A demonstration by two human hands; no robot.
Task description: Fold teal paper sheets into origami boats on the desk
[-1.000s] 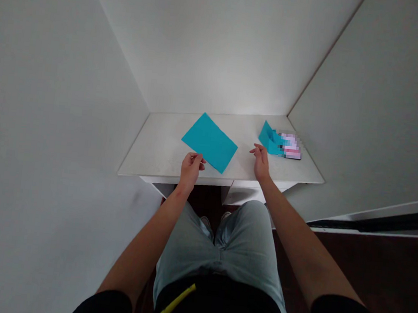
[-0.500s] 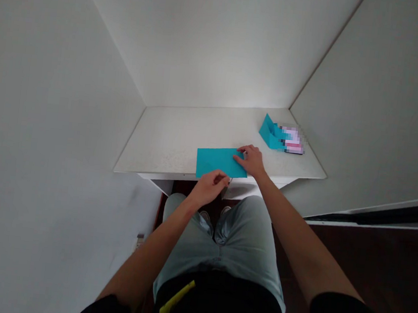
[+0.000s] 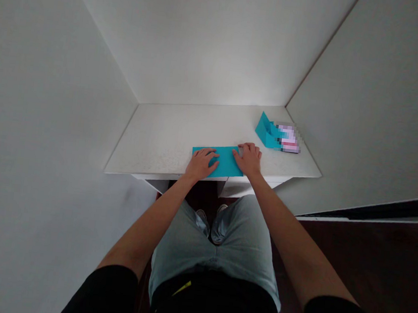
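Beneath both our hands lies a blue sheet of paper [image 3: 226, 162], flat along the near edge of the table [image 3: 163, 129]. Our left hand [image 3: 201, 163] rests on its left part, open, palm down, the fingers spread toward the right and the thumb lying on the blue. Our right hand [image 3: 249, 159] is open too, its fingers slightly bent over the sheet's right end and its thumb pointing left. We see neither hand gripping anything; each simply touches the paper, and a bare strip of it shows between them.

Just beyond our right hand and a little to its right stands a folded blue paper [image 3: 264, 134], apart from the fingers, with one point sticking up. Farther right of that hand, beside the folded piece, is a pinkish object [image 3: 290, 140], too pixelated for us to name. Below our right hand, under the tabletop, we see a white drawer [image 3: 239, 190].
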